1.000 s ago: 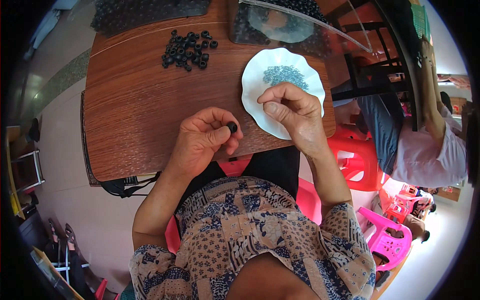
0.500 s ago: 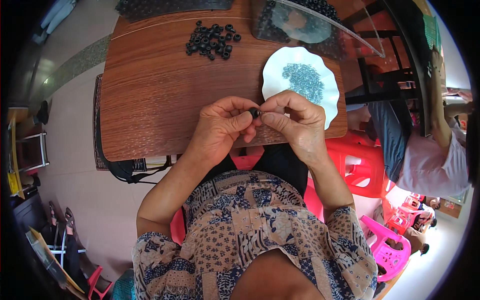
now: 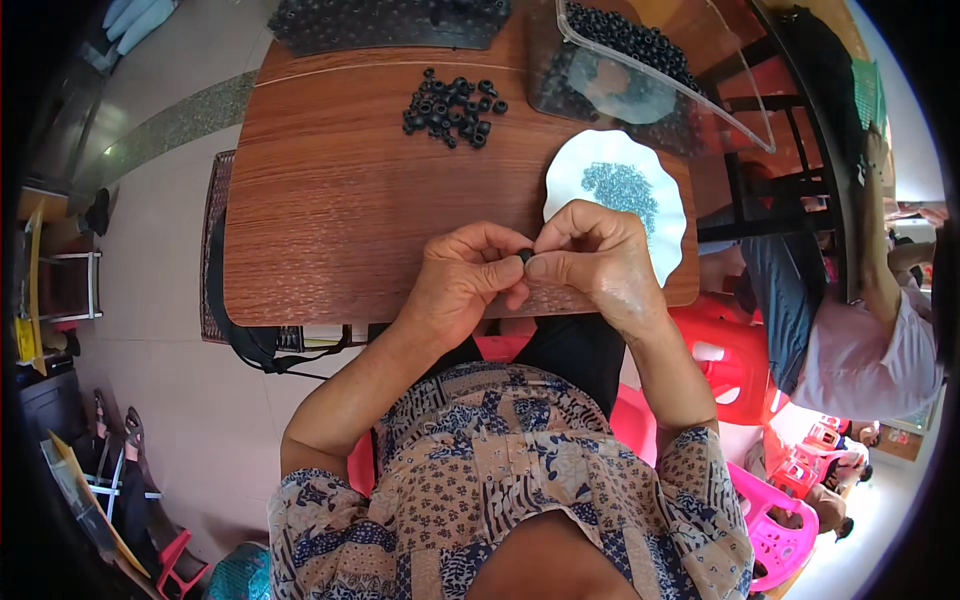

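Observation:
Over the near edge of the table, my left hand (image 3: 455, 290) pinches a small black round part (image 3: 525, 255) between thumb and fingers. Against its right side press the thumb and forefinger of my right hand (image 3: 608, 268), closed together; whatever lies between those fingertips is hidden. Just beyond the right hand stands a white plate with a wavy rim (image 3: 562, 170), partly covered by that hand. Tiny shiny bluish-grey pieces (image 3: 618, 188) are heaped on it. Farther off to the left lies a loose pile of similar black parts (image 3: 455, 110).
A clear plastic bin (image 3: 720, 110) with many black parts stands at the far right of the wooden table (image 3: 320, 220). Another see-through container (image 3: 390, 25) sits along the far edge. Red stools (image 3: 735, 370) and a seated person (image 3: 860, 350) are to the right.
The thin metallic bit seen between my right fingertips and the black part no longer shows; the fingertips have closed up to the part. The whole view has shifted slightly.

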Demonstrator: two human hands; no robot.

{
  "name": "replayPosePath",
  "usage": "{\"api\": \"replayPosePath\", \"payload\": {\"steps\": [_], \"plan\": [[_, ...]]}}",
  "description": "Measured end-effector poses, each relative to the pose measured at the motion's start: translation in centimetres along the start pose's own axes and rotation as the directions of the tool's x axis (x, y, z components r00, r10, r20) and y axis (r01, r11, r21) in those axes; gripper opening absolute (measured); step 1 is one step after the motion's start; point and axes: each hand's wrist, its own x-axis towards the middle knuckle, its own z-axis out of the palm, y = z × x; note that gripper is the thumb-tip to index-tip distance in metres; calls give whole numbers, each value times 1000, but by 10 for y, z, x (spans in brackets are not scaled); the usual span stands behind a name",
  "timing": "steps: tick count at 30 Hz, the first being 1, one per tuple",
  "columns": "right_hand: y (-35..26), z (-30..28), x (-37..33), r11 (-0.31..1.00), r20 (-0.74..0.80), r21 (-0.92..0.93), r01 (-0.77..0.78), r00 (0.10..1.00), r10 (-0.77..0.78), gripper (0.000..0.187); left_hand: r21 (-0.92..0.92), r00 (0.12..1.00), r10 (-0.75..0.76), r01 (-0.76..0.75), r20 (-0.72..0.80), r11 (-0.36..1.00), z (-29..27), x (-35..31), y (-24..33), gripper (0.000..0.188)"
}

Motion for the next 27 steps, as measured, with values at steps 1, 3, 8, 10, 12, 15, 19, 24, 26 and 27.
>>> {"api": "replayPosePath", "payload": {"steps": [1,3,8,10,12,15,19,24,26,27], "plan": [[0,0,1,1000,4,-2,7,1000,-7,14,-30,1000,-4,4,1,1000,0,0,1,16],[0,1,3,979,-16,-202,35,999,-39,14,-44,1000,-7,7,-5,999,0,-1,2,16],[-2,9,10,993,27,-117,16,1000,-13,10,-82,1000,-21,20,-20,996,-5,-4,8,19],[-3,12,15,1000,69,-8,-7,998,7,8,-68,1000,8,-10,-21,998,-6,-5,15,17],[-3,14,23,978,-25,-191,85,995,-92,6,-72,999,31,-32,-17,997,-9,-6,24,16],[-3,18,47,856,-129,-486,173,955,-266,7,-58,995,94,-96,-31,994,-15,-9,38,16],[7,16,93,377,-14,-836,398,671,-741,9,-30,985,164,-166,-55,986,-25,-5,53,13],[9,20,141,119,89,-953,278,634,-768,11,-51,975,215,-218,-55,975,-33,-6,53,12],[10,22,152,11,96,-990,138,736,-670,13,-39,980,193,-195,-57,980,-32,-7,52,12],[9,23,155,9,100,-990,143,733,-672,13,-38,978,199,-201,-58,979,-32,-7,52,12]]}}
